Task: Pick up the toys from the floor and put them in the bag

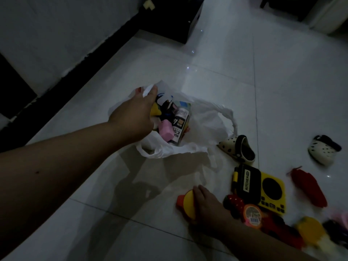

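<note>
A white plastic bag [205,127] lies open on the tiled floor, with a pink block [165,131], a printed box [180,121] and other toys inside. My left hand [135,115] pinches the bag's far rim and holds it up. My right hand [205,202] grips a yellow and orange toy [187,203] on the floor, in front of the bag. More toys lie to the right: a yellow and black toy stove [267,189], a red spotted strawberry [235,202], a round orange piece [252,215] and a red chilli [308,187].
Two small spotted clogs [237,147] [323,149] lie right of the bag. A dark skirting [84,63] runs along the wall on the left, and a black box [177,17] stands at the far end. More blurred toys [310,230] crowd the bottom right.
</note>
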The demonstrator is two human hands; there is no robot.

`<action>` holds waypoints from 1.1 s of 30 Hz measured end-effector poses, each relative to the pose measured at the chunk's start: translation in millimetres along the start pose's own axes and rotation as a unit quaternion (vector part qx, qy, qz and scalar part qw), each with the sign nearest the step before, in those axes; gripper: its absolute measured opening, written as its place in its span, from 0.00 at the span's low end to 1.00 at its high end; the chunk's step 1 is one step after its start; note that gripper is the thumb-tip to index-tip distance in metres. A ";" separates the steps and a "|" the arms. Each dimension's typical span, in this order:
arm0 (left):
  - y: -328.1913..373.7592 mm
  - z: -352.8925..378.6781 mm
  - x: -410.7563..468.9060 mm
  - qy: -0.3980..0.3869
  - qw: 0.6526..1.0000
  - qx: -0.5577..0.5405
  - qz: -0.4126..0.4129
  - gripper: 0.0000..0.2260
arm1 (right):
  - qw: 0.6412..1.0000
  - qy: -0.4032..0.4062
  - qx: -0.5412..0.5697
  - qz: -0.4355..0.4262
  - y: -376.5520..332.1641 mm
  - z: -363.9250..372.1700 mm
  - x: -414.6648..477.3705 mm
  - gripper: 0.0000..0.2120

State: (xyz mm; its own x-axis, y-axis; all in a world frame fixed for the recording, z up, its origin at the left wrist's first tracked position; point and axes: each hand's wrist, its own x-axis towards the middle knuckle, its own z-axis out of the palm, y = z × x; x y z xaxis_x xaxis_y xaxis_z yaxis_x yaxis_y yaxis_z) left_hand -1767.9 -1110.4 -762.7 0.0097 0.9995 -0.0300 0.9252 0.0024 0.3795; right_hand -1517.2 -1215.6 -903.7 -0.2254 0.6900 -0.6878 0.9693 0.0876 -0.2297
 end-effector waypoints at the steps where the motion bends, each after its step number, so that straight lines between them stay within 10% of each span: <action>1: -0.4 0.4 0.1 -0.003 1.000 0.002 -0.001 0.39 | 1.000 0.004 -0.003 0.003 -1.4 0.7 0.3 0.48; 12: -2.4 2.4 2.0 -0.005 0.999 -0.036 0.017 0.37 | 0.950 0.290 0.076 -0.090 -48.8 -109.4 -25.3 0.50; 19: -6.1 9.1 2.3 0.006 0.998 -0.061 0.016 0.39 | 0.958 0.244 -0.018 -0.150 -115.3 -183.0 62.7 0.32; 23: -8.8 19.6 6.1 0.030 0.997 -0.064 0.019 0.43 | 0.959 0.239 -0.048 -0.147 -130.3 -178.1 90.4 0.38; 33: -12.7 26.5 10.7 0.039 0.997 -0.060 0.023 0.41 | 0.938 0.311 -0.028 -0.148 -24.5 -147.0 -0.2 0.17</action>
State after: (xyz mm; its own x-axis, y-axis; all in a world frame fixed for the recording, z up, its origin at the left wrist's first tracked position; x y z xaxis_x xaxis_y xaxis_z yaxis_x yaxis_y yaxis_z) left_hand -1769.6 -1100.6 -792.4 0.0166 0.9981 0.0599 0.8722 -0.0437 0.4871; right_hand -1526.4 -1112.3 -796.8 -0.4015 0.9138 -0.0607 0.8808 0.3672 -0.2988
